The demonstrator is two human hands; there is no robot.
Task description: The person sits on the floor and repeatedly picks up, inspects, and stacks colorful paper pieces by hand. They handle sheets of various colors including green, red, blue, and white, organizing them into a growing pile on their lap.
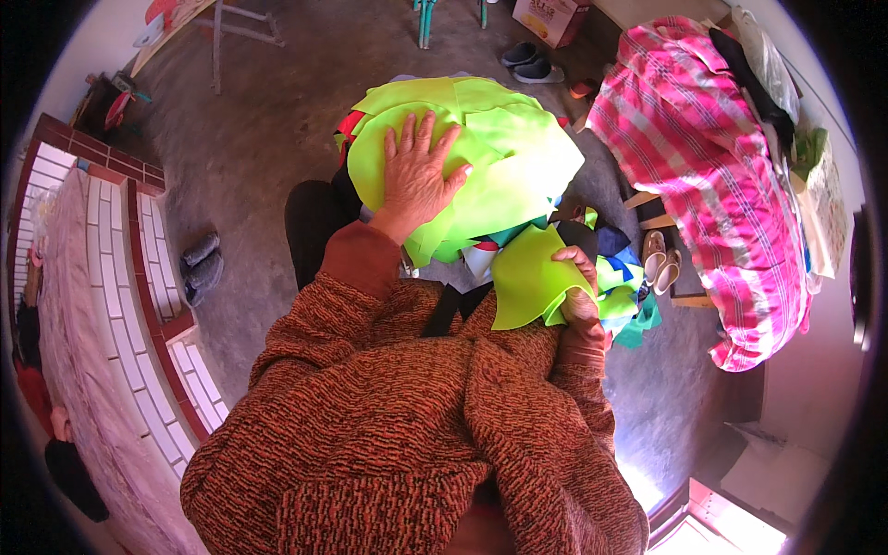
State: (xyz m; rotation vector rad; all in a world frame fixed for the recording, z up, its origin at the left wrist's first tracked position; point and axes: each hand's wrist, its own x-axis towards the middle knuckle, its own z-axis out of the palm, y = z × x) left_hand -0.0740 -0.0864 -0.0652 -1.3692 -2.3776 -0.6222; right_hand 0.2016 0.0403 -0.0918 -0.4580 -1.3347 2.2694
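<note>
A heap of neon yellow-green fabric pieces (509, 162) rises in front of me. My left hand (418, 171) lies flat on its left side, fingers spread. At the right, near my lap, my right hand (580, 287) grips a separate yellow-green fabric piece (529, 277) by its right edge; part of that piece covers some of the fingers. Scraps of blue, white and green cloth (624, 287) hang beside and below my right hand. Bits of red and dark green cloth show along the heap's edges. What supports the heap is mostly hidden.
To the right, a pink plaid cloth (703, 176) covers a piece of furniture with wooden legs. Light slippers (660, 263) stand near it, dark shoes (532, 65) farther off beside a cardboard box (552, 18). Grey shoes (203, 264) lie left, by a white-tiled brick ledge (120, 268).
</note>
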